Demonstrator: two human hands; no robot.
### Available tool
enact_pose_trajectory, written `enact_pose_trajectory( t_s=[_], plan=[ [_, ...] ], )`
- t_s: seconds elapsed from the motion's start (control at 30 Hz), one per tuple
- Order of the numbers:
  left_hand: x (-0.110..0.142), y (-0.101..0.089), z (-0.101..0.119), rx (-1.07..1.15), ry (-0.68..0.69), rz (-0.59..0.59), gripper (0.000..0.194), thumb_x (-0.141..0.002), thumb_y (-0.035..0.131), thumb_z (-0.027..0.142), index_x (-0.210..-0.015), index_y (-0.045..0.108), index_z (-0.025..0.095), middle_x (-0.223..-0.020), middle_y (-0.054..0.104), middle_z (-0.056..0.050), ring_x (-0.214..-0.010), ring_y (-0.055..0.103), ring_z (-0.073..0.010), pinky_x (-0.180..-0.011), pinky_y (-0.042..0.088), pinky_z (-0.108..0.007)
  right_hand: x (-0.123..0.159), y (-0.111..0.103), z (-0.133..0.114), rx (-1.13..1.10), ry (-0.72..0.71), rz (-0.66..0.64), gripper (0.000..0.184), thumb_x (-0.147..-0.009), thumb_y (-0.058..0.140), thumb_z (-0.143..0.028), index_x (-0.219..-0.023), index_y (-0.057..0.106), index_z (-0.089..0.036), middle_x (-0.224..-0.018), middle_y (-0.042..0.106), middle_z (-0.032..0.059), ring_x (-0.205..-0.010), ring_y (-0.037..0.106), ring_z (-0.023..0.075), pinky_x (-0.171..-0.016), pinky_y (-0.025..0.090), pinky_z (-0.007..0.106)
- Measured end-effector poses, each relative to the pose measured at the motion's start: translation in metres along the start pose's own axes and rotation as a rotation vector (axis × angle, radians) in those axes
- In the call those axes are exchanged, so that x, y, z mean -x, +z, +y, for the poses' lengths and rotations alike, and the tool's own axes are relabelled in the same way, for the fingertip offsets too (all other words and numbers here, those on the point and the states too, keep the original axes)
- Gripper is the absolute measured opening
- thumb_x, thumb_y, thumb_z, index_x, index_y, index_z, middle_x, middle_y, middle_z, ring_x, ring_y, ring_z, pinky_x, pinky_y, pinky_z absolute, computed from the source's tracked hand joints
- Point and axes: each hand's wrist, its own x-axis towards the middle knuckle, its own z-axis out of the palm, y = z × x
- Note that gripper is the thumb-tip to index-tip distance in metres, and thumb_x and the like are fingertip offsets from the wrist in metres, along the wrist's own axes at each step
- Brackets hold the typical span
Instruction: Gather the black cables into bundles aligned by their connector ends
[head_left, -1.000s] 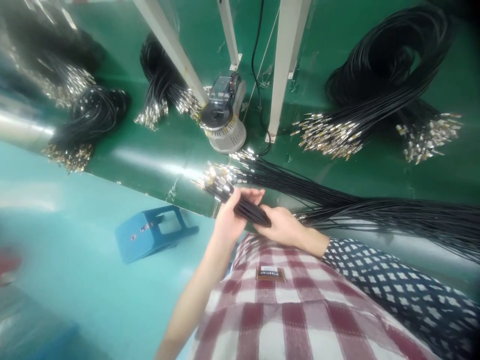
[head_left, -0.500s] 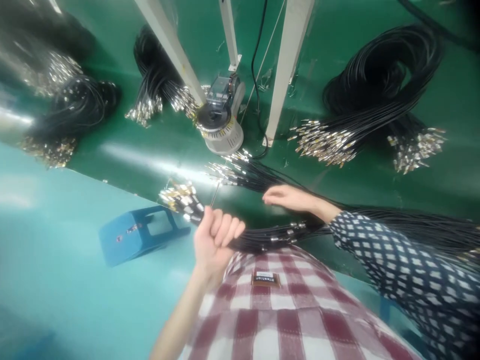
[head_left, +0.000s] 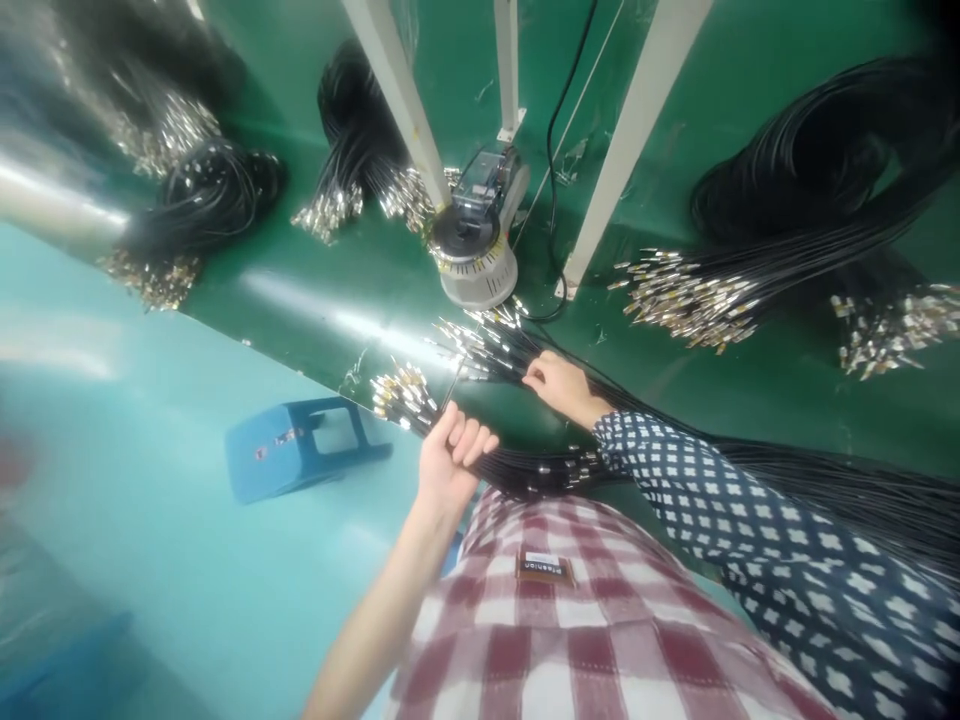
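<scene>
My left hand (head_left: 452, 455) is closed in a fist round a bundle of thin black cables (head_left: 517, 470) whose metal-tipped ends (head_left: 401, 392) fan out past the table edge. My right hand (head_left: 559, 385), at the end of a dark patterned sleeve, rests on a second spread of black cables (head_left: 495, 350) lying on the green table (head_left: 315, 290); its fingers curl down onto them, and I cannot tell whether they grip any.
A round grey machine (head_left: 478, 245) stands just beyond the cables, between slanted white frame posts (head_left: 626, 150). Coiled black cable bundles lie at the right (head_left: 787, 230), far left (head_left: 199, 215) and back (head_left: 352, 150). A blue stool (head_left: 296, 460) stands on the teal floor.
One second ago both hands held the bundle together. My right hand let go and moved out onto the cables lying on the table. My left hand kept its grip.
</scene>
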Motion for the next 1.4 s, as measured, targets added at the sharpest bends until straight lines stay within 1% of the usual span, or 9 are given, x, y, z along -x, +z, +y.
enact_pose_trajectory(
  t_s=[0.13,0.23,0.33,0.5,0.77,0.93,1.07,1.17,1.4],
  plan=[
    [0.000,0.000,-0.001,-0.019,0.021,0.001,0.043,-0.086,0.060,0.029,-0.052,0.037,0.017,-0.041,0.027,0.007,-0.038,0.027,-0.0049,-0.050,0.036,-0.022,0.021,-0.016,-0.011,-0.106,-0.022,-0.035,0.017,-0.094,0.047,-0.030,-0.087,0.058,-0.019,-0.090,0.065,0.0037,-0.082,0.058,0.0159,-0.071,0.042,0.027],
    [0.001,0.005,-0.003,-0.069,0.055,-0.025,0.010,-0.083,0.063,0.021,-0.077,0.059,0.014,-0.056,0.046,0.005,-0.038,0.029,-0.0019,-0.049,0.036,-0.021,0.054,-0.035,-0.017,-0.419,-0.037,-0.143,0.022,-0.095,0.042,-0.035,-0.083,0.051,-0.018,-0.074,0.060,0.0005,-0.066,0.054,0.0121,-0.065,0.042,0.025],
    [0.002,0.014,-0.005,-0.153,0.075,-0.064,0.025,-0.078,0.066,0.016,-0.103,0.063,0.015,-0.069,0.056,0.003,-0.038,0.031,-0.0002,-0.049,0.037,-0.020,0.090,-0.053,-0.018,-0.803,-0.037,-0.285,0.030,-0.092,0.048,-0.045,-0.077,0.047,-0.018,-0.066,0.052,-0.0023,-0.061,0.048,0.0108,-0.063,0.040,0.025],
    [0.008,0.030,-0.009,-0.268,0.119,-0.071,0.011,-0.074,0.071,0.017,-0.079,0.064,0.011,-0.064,0.059,-0.001,-0.038,0.036,-0.0007,-0.047,0.035,-0.021,0.118,-0.069,-0.013,-0.862,-0.051,-0.426,0.037,-0.089,0.051,-0.053,-0.077,0.049,-0.018,-0.064,0.051,-0.0018,-0.061,0.047,0.0115,-0.063,0.040,0.027],
    [0.019,0.037,-0.014,-0.373,0.146,-0.074,0.016,-0.068,0.076,0.019,-0.075,0.068,0.008,-0.052,0.053,0.001,-0.040,0.040,-0.0032,-0.044,0.030,-0.021,0.106,-0.066,-0.075,-0.223,-0.382,0.119,0.027,-0.098,0.044,-0.033,-0.083,0.062,-0.019,-0.085,0.062,0.0036,-0.078,0.053,0.0151,-0.074,0.041,0.029],
    [0.016,0.030,-0.012,-0.267,0.173,-0.013,0.014,-0.067,0.076,0.016,-0.070,0.063,0.011,-0.058,0.057,0.000,-0.040,0.037,-0.0018,-0.047,0.033,-0.022,0.133,-0.044,0.001,0.147,-0.505,0.076,0.029,-0.098,0.043,-0.035,-0.084,0.062,-0.018,-0.084,0.063,0.0064,-0.079,0.052,0.0193,-0.072,0.040,0.033],
    [0.012,0.024,-0.011,-0.240,0.150,-0.024,0.014,-0.069,0.075,0.016,-0.071,0.063,0.011,-0.060,0.057,0.000,-0.039,0.035,-0.0013,-0.046,0.031,-0.021,0.149,-0.041,0.051,0.100,-0.375,0.102,0.023,-0.095,0.049,-0.037,-0.093,0.063,-0.019,-0.100,0.063,0.0092,-0.092,0.055,0.0220,-0.082,0.044,0.036],
    [0.012,0.023,-0.010,-0.243,0.136,-0.030,0.012,-0.071,0.074,0.017,-0.075,0.065,0.010,-0.058,0.055,0.001,-0.039,0.035,-0.0013,-0.047,0.033,-0.021,0.138,-0.041,0.022,-0.062,-0.350,0.120,0.025,-0.096,0.046,-0.037,-0.105,0.063,-0.021,-0.106,0.062,0.0097,-0.099,0.055,0.0223,-0.086,0.044,0.037],
    [0.014,0.020,-0.010,-0.277,0.143,-0.117,0.031,-0.078,0.071,0.027,-0.104,0.068,0.011,-0.063,0.055,0.002,-0.041,0.033,-0.0017,-0.049,0.037,-0.022,0.108,-0.055,-0.070,-0.283,-0.257,0.071,0.031,-0.096,0.043,-0.027,-0.069,0.057,-0.019,-0.061,0.059,-0.0013,-0.057,0.053,0.0114,-0.060,0.037,0.023]
  ],
)
